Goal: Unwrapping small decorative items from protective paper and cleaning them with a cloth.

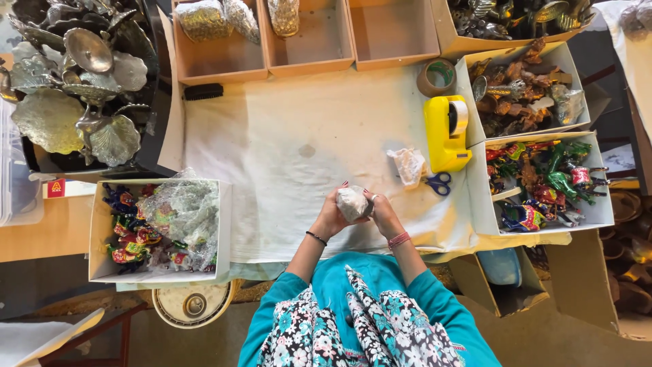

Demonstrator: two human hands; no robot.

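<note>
Both my hands meet over the white cloth near the table's front edge, closed around a small wrapped bundle (352, 202) in crinkled clear wrap. My left hand (331, 216) cups it from the left, a dark bracelet on that wrist. My right hand (384, 213) grips it from the right, with a pink band on the wrist. What is inside the wrap is hidden.
A crumpled piece of wrap (409, 165), blue-handled scissors (439, 182) and a yellow tape dispenser (446, 132) lie to the right. White boxes of painted figurines (543, 182) stand at right, another box (159, 230) at left. Silver metal dishes (75, 81) fill the far left; cardboard trays (319, 41) line the back.
</note>
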